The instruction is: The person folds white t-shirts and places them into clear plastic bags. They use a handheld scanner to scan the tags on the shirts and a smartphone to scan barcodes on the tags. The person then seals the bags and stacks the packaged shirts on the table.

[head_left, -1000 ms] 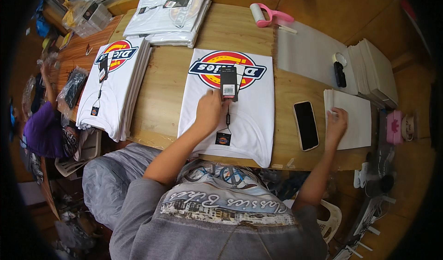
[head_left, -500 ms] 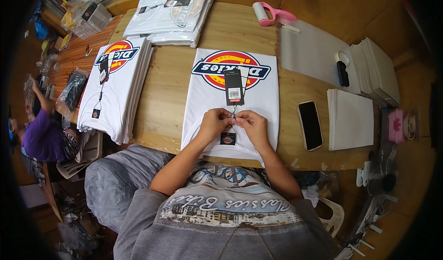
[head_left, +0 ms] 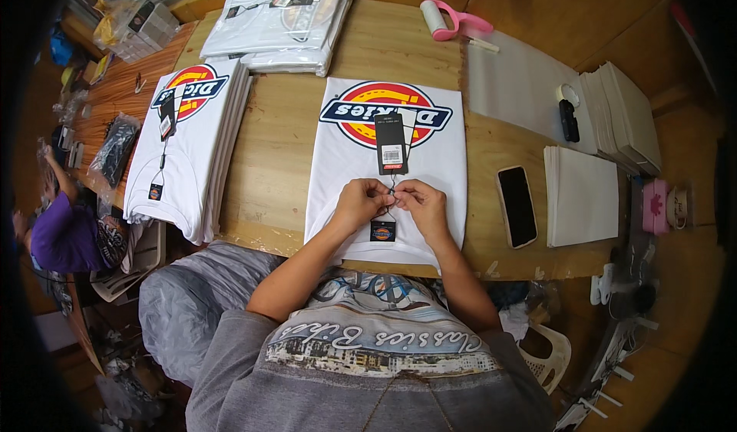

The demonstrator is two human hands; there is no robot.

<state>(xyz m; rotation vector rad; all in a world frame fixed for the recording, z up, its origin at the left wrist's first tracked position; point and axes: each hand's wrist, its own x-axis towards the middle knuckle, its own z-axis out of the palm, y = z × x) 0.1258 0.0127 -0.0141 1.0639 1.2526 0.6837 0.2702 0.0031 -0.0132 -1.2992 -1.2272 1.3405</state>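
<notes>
A folded white T-shirt (head_left: 330, 156) with a red, yellow and blue print lies flat in front of me on the wooden table. My left hand (head_left: 364, 203) and my right hand (head_left: 421, 206) meet over its neckline, thumbs and forefingers pinched on the dark string of a hang tag. Beyond my fingers, the black hang tag (head_left: 390, 142) rests across the print, with a white card partly behind it. Below them, the shirt's black neck label (head_left: 382, 231) shows. The small piece of string between my fingertips is mostly hidden.
At left stands a stack of folded white T-shirts (head_left: 165, 171); bagged shirts (head_left: 253, 29) lie behind it. To the right are a phone (head_left: 517, 206), white sheets (head_left: 583, 202) and a plastic-bag stack (head_left: 626, 117). A pink lint roller (head_left: 453, 21) lies far back. Another person (head_left: 65, 232) sits at far left.
Both hands stay pinched at the tag string with only slight finger movement. The whole view has shifted a little; the person at left has moved slightly.
</notes>
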